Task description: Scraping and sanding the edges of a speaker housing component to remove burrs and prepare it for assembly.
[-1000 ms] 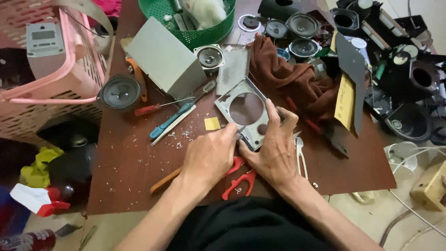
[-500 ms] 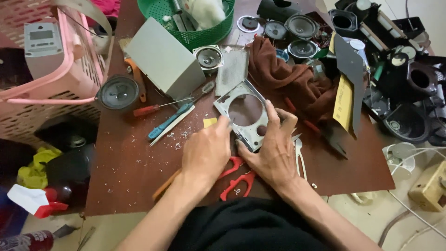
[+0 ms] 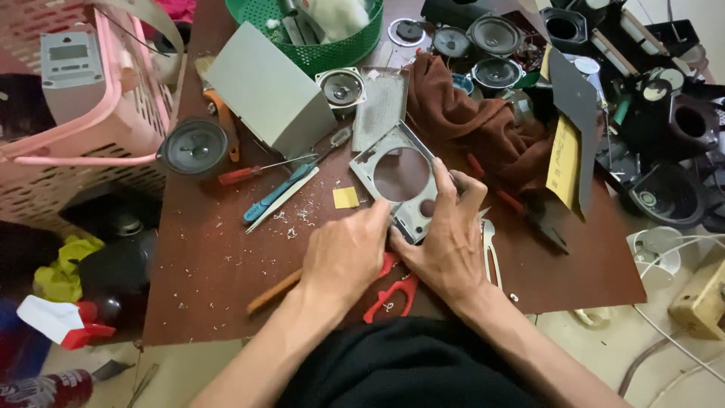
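Note:
A grey metal speaker panel (image 3: 381, 149) with one large and one small round hole lies on the brown table (image 3: 211, 264). My left hand (image 3: 346, 253) presses its near left edge with fingers curled. My right hand (image 3: 447, 238) grips the panel's near right side, thumb along the edge by the small hole. Under both hands lie red-handled pliers (image 3: 393, 291). A small yellow square of paper (image 3: 346, 197) sits just left of the panel.
A grey box (image 3: 268, 94), loose speakers (image 3: 195, 146) (image 3: 341, 87), a blue screwdriver (image 3: 276, 195), a red screwdriver (image 3: 249, 172) and a brown cloth (image 3: 483, 125) crowd the table. A pink basket (image 3: 83, 98) stands at left, a green basket (image 3: 317, 38) at the back. Metal shavings are scattered about.
My left hand has shifted slightly right along the panel's near edge. The panel and my right hand stay almost still.

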